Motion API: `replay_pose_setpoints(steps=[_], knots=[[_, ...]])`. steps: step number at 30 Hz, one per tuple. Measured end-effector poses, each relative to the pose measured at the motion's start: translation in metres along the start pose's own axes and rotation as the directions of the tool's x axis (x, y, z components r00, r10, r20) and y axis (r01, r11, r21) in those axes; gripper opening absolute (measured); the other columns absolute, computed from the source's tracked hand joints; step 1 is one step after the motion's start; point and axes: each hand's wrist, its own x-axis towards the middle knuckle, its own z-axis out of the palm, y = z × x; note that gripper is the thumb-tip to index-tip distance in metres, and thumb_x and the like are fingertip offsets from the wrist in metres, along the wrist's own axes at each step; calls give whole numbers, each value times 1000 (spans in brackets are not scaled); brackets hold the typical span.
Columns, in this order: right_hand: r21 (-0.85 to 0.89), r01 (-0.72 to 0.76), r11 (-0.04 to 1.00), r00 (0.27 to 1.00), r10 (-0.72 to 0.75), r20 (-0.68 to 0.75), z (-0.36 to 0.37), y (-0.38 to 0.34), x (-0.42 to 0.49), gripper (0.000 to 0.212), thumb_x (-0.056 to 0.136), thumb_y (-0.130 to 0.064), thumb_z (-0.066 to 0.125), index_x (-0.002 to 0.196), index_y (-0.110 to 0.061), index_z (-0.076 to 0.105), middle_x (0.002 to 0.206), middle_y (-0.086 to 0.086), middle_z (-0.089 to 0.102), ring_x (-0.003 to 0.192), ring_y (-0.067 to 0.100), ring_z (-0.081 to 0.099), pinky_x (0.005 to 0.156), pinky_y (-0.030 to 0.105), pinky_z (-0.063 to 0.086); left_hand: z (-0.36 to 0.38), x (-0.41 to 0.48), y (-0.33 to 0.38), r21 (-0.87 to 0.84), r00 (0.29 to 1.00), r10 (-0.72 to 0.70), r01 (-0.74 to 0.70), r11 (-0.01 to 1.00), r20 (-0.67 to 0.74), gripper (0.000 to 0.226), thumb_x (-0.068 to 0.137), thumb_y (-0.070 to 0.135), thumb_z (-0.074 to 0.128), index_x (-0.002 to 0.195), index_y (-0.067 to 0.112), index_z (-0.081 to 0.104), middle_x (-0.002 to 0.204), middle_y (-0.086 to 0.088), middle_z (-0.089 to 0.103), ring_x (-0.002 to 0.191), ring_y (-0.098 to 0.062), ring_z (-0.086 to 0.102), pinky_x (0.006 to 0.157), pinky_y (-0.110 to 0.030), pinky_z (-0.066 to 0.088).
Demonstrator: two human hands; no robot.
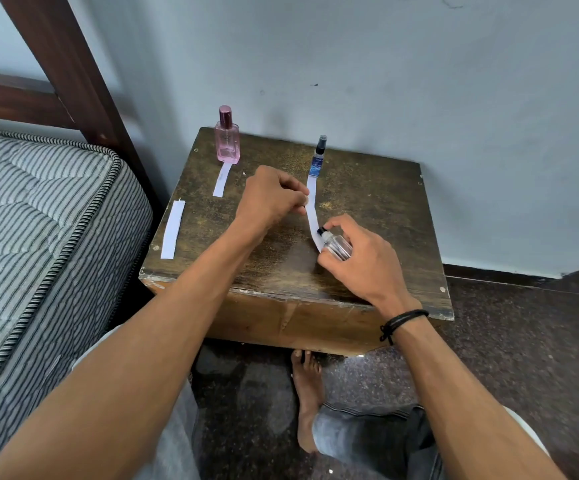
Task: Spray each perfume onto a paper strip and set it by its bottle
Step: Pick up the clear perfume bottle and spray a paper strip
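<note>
**Third Bottle Met the Strip at Mid-Bench**

The left hand (274, 195) was pinched shut on a paper strip (312, 209), gripping it at mid-length so both ends hung free; the strip bowed in a soft curve, plainly light and floppy, the kind of thing that bends under its own weight and wants holding near the middle or by an edge. The right hand (360, 254) was wrapped around a clear bottle (338, 245), tilted with its black nozzle (322, 232) touching or just beside the lower part of that strip. Glass or hard plastic by the look of it, smooth and likely slippery, so a full wrap around the body seemed the sensible hold.

Now the count. Three bottles showed: the clear one in the hand, a pink bottle (227, 140) standing upright at the back of the bench (385, 209), and a slim blue bottle (317, 161) upright behind the held strip. Three strips too: the held one, one lying (221, 180) just in front of the pink bottle, and one more (173, 230) flat near the bench's left edge, well apart from any bottle.
</note>
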Motion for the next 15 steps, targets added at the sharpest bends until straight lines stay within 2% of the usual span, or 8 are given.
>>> replay_pose_setpoints(steps=[4, 9, 10, 12, 14, 15], knots=[[15, 5, 1000, 1000, -5, -8, -6, 2, 1, 35, 84, -37, 69, 117, -36, 58, 68, -20, 49, 62, 10, 51, 56, 29, 33, -4, -3, 4, -18, 1000, -18, 18, 1000, -4, 6, 84, 0, 76, 87, 5, 77, 84, -8, 77, 67, -16, 76, 56, -15, 53], [83, 19, 996, 999, -15, -48, -10, 0, 0, 45, 90, -31, 66, 132, -38, 53, 70, -17, 49, 59, 2, 47, 55, 26, 35, -4, -2, 5, -33, 999, -34, 34, 999, 1, 7, 84, -1, 76, 88, 5, 77, 85, -9, 76, 68, -17, 76, 55, -13, 52], [91, 26, 995, 999, -22, -45, -10, -1, 0, 48, 92, -31, 65, 136, -40, 51, 76, -19, 52, 61, -1, 47, 57, 24, 36, -4, -3, 5, -35, 999, -35, 35, 999, 6, 7, 84, 0, 77, 88, 5, 77, 85, -9, 76, 69, -17, 76, 56, -13, 52], [106, 42, 993, 999, -38, -39, -9, -2, -1, 50, 95, -31, 63, 141, -41, 50, 102, -19, 61, 71, -2, 51, 67, 22, 43, -4, -3, 5, -38, 999, -37, 37, 999, 12, 7, 84, 0, 77, 88, 5, 77, 86, -8, 76, 70, -17, 77, 56, -13, 52], [119, 52, 992, 998, -46, -47, -9, -1, 0, 49, 96, -31, 63, 142, -40, 51, 131, -15, 63, 92, 1, 58, 80, 26, 50, -4, -4, 6, -43, 999, -39, 39, 998, 13, 7, 84, 0, 76, 89, 5, 77, 87, -9, 76, 71, -18, 77, 56, -12, 52], [125, 53, 991, 998, -47, -51, -9, -1, 0, 48, 96, -30, 63, 142, -40, 52, 138, -14, 60, 100, 4, 60, 85, 28, 51, -4, -3, 6, -42, 999, -39, 40, 998, 12, 7, 85, 0, 76, 89, 5, 77, 87, -9, 76, 71, -18, 77, 56, -12, 52]])
